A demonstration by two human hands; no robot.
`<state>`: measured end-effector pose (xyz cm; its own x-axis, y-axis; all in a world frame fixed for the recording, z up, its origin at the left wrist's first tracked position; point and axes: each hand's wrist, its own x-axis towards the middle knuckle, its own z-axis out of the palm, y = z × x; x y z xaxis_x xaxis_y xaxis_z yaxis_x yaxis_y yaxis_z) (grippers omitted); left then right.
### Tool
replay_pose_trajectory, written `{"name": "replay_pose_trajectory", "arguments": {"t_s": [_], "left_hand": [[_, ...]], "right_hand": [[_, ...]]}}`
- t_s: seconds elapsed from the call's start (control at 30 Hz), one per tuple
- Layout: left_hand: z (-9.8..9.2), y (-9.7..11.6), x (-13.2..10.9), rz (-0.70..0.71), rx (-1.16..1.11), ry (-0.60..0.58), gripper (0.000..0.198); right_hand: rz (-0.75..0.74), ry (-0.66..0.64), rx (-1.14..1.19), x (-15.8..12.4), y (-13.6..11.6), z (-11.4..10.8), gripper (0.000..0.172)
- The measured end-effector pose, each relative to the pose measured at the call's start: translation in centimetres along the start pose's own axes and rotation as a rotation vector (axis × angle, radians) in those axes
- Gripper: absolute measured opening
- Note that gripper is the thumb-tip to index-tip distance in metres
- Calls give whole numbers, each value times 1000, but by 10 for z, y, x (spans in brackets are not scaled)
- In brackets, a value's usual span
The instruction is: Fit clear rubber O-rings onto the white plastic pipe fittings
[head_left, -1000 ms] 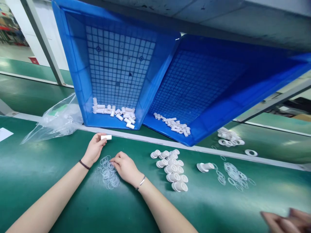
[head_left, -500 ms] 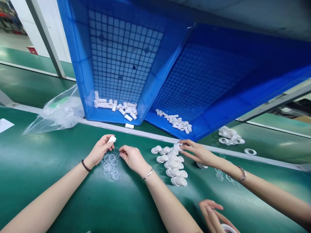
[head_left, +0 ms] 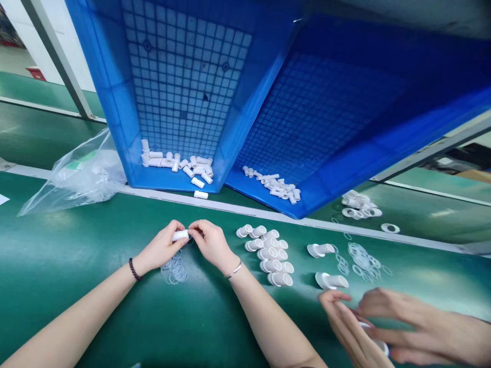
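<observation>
Left hand (head_left: 159, 250) and right hand (head_left: 210, 243) meet low over the worktop (head_left: 95, 235); the fingers of both pinch a tube (head_left: 179, 235) by its ends, steadying it just above the rings (head_left: 174, 268), which lie within easy reach; the tilted bins (head_left: 115, 102) let parts gather at the front.

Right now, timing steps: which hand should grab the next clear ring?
Likely right hand: the left hand grips the small white plastic tube; the right only touches its end, near the clear rings.
</observation>
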<state>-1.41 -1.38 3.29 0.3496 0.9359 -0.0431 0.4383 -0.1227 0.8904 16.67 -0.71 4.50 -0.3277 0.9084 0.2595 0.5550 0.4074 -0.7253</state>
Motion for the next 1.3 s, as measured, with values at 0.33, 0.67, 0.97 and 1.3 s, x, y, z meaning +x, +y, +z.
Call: {"name": "replay_pose_trajectory", "arguments": {"t_s": [0.33,0.67,0.97,1.3], "left_hand": [[5,0,-5,195,-203,82,26],[30,8,-2,-109,-877,209,37],[28,10,-3,-136,-907,216,36],[24,8,-1,-169,-1115,220,37]], "right_hand": [[422,-163,828,6,4,8,26],[281,-33,795,3,-2,23,32],[256,66,673,2,-7,26,28],[205,-13,441,2,-6,22,19]]}}
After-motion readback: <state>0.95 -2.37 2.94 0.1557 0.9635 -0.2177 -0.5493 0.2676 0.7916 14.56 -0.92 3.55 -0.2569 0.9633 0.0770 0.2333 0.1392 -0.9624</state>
